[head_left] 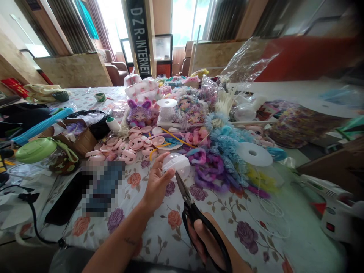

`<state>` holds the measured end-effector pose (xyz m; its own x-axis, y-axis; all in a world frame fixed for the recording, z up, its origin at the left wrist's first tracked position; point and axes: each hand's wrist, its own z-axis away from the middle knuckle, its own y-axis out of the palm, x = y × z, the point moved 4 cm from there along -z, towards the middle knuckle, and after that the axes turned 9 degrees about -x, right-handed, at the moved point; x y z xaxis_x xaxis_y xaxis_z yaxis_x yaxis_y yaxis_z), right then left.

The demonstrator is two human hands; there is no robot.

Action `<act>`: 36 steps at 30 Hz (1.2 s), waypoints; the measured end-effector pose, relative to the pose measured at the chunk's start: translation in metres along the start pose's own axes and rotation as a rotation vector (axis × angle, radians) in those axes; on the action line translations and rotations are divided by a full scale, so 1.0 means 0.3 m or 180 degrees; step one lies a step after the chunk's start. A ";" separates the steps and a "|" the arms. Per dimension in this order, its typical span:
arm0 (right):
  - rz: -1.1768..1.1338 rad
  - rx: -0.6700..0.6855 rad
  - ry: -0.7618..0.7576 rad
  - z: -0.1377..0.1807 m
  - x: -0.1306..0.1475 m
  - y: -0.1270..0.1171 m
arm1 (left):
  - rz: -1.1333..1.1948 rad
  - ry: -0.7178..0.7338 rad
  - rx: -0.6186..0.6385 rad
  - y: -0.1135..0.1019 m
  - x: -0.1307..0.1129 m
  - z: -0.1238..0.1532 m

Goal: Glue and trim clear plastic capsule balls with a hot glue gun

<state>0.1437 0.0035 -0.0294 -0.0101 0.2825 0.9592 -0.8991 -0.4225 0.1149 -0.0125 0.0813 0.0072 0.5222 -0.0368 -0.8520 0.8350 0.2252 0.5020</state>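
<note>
Head view: scissors [185, 197] in the right hand [208, 240], fingers curled tight, apparently touching the smooth plastic ball [180, 163], could skid into the left hand [156, 184], whose half-curled fingers hold it.

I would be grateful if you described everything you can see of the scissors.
The scissors have dark grey, metallic-looking blades tapering to a point, and black looped handles. The right hand grips the handles, partly hiding them. The blades look shut or nearly so, angled forward and leftward above the floral tablecloth. Their tip meets the edge of the clear ball in view; whether it touches is unclear.
</note>
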 end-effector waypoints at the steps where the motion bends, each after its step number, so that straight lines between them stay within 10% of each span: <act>1: -0.0098 0.0067 0.0051 0.001 -0.003 0.005 | 0.0085 0.0064 0.0003 0.003 -0.005 0.001; 24: -0.3322 0.1627 0.0928 0.035 0.034 0.079 | 0.0497 -0.0498 0.0140 0.024 -0.012 0.015; 36: -0.3690 0.2095 0.1138 0.058 0.096 0.069 | 0.0566 -0.0495 0.0233 0.017 0.010 0.007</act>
<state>0.1324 -0.0120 0.0051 0.3941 0.9104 0.1257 -0.1008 -0.0931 0.9905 -0.0063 0.0801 0.0076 0.6777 -0.1536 -0.7191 0.7350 0.1706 0.6562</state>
